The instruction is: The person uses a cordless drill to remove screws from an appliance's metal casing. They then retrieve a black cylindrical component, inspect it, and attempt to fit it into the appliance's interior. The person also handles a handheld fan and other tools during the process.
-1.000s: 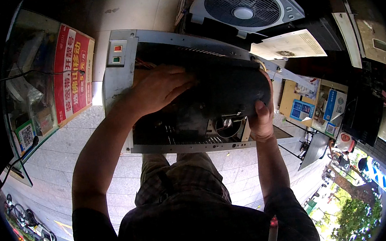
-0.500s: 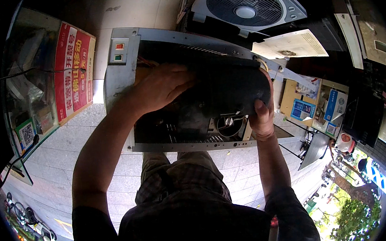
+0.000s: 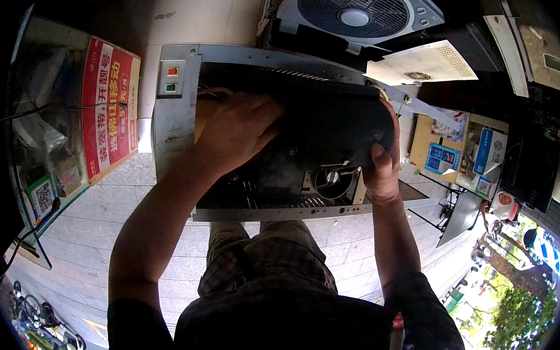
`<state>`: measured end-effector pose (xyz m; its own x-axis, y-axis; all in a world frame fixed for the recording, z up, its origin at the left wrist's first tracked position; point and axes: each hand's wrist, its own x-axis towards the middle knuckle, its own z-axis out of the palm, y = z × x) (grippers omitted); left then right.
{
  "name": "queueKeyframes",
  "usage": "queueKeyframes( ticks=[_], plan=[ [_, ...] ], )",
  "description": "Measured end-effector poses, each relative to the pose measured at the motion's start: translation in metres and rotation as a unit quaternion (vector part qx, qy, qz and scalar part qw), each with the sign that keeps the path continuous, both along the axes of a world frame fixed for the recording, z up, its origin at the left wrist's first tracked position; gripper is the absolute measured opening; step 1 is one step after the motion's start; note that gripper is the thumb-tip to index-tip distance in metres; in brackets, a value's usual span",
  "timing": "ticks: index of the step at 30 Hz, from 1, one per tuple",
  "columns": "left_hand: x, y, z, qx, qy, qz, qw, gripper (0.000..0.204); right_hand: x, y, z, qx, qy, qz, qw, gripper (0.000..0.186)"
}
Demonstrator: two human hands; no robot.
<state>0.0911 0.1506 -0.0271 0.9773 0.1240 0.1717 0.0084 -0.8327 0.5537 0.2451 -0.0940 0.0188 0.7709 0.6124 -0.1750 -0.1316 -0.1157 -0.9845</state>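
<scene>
A grey metal casing (image 3: 173,117), open at the top, stands before me. Inside it lies a large black part with a rounded end (image 3: 339,127), like a drum or cylinder. My right hand (image 3: 382,163) grips the rounded right end, thumb in front and fingers going behind. My left hand (image 3: 240,129) lies at the part's left end with fingers bent over it; their tips are lost in the dark. Below the part, a round metal fitting (image 3: 332,183) shows in the casing. Two rocker switches (image 3: 171,80), one red and one green, sit on the casing's left panel.
A box fan (image 3: 353,14) stands beyond the casing, beside a pale perforated panel (image 3: 421,64). At left is a glass display case (image 3: 45,154) with a red sign (image 3: 110,109). A thin stick with a red tip (image 3: 397,337) shows low at right. Paving (image 3: 174,249) lies underneath.
My left fingers have shifted slightly on the black part. My right hand keeps the same grip, and the whole view has moved a little.
</scene>
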Motion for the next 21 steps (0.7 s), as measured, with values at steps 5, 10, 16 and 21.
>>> queueKeyframes(
  ticks=[5, 10, 16, 21],
  plan=[
    [0.002, 0.001, -0.007, -0.029, -0.006, -0.017, 0.999, 0.027, 0.006, -0.008, -0.01, 0.0, -0.009, 0.01, 1.0, 0.108],
    [0.006, 0.005, 0.001, -0.055, 0.072, -0.05, 0.995, 0.029, 0.01, -0.011, -0.011, -0.003, -0.017, 0.02, 1.0, 0.108],
    [0.017, 0.009, 0.005, -0.145, 0.099, -0.081, 0.981, 0.027, 0.012, -0.011, -0.008, -0.015, -0.028, 0.024, 0.999, 0.112],
    [0.017, 0.009, 0.008, -0.145, 0.101, -0.1, 0.979, 0.015, 0.014, -0.014, -0.002, -0.035, -0.091, 0.089, 0.991, 0.101]
  ],
)
